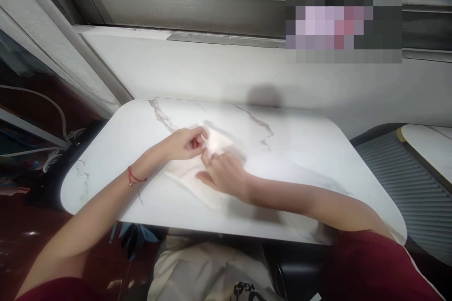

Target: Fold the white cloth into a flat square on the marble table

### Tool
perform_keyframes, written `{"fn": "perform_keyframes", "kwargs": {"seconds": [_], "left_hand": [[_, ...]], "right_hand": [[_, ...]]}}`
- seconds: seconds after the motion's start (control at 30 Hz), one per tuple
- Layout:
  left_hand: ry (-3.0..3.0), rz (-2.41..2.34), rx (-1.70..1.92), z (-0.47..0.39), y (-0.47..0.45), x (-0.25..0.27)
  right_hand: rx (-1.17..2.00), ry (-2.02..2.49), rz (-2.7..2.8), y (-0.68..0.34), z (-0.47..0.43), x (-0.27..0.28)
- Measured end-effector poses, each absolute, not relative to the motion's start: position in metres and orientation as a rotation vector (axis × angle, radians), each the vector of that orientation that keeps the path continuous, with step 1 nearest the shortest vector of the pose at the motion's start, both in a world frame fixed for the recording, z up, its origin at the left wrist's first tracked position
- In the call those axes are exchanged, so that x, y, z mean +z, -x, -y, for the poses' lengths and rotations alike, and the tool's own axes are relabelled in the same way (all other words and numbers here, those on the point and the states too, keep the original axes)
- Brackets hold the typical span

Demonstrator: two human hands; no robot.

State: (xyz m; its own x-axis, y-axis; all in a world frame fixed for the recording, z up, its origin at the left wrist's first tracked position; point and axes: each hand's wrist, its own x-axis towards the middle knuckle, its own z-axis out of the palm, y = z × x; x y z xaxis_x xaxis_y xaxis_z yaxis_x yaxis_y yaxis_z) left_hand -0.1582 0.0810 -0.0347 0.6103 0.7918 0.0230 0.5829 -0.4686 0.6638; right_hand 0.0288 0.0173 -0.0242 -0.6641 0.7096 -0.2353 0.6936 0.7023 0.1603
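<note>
A thin white cloth (190, 179) lies spread and slightly rumpled on a white marble-patterned table (300, 136). My left hand (187, 143), with a red string bracelet (136, 178) on its wrist, is closed in a pinch on the cloth near its upper middle. Palm down over the cloth, my right hand (226, 174) rests its bent fingers beside the left fingertips. Its thumb stands apart from the other fingers. Part of the cloth is hidden beneath both hands, and its edges blend into the bright tabletop.
Behind the table rises a white wall panel (197, 63) below a metal window frame (183, 7). At the left hangs a pale curtain (45, 42). A ribbed grey surface (391, 183) and another white tabletop (431, 143) stand to the right.
</note>
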Motion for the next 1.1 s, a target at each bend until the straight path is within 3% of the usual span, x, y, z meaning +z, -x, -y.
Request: {"fn": "perform_keyframes", "kwargs": {"seconds": [0.3, 0.67, 0.87, 1.1], "left_hand": [[-1.789, -0.717, -0.053, -0.055, 0.145, -0.02], [-2.277, -1.089, 0.409, -0.072, 0.124, -0.05], [-2.841, -1.504, 0.269, -0.096, 0.062, -0.07], [-2.957, -1.465, 0.319, -0.146, -0.017, -0.073]], "right_hand": [[0.282, -0.598, -2.656, -0.037, 0.057, -0.016], [0.278, -1.319, -2.331, -0.038, 0.016, -0.02], [0.242, -1.573, -2.276, -0.076, -0.044, -0.03], [0.157, -1.909, -2.219, -0.133, -0.096, -0.035]]}}
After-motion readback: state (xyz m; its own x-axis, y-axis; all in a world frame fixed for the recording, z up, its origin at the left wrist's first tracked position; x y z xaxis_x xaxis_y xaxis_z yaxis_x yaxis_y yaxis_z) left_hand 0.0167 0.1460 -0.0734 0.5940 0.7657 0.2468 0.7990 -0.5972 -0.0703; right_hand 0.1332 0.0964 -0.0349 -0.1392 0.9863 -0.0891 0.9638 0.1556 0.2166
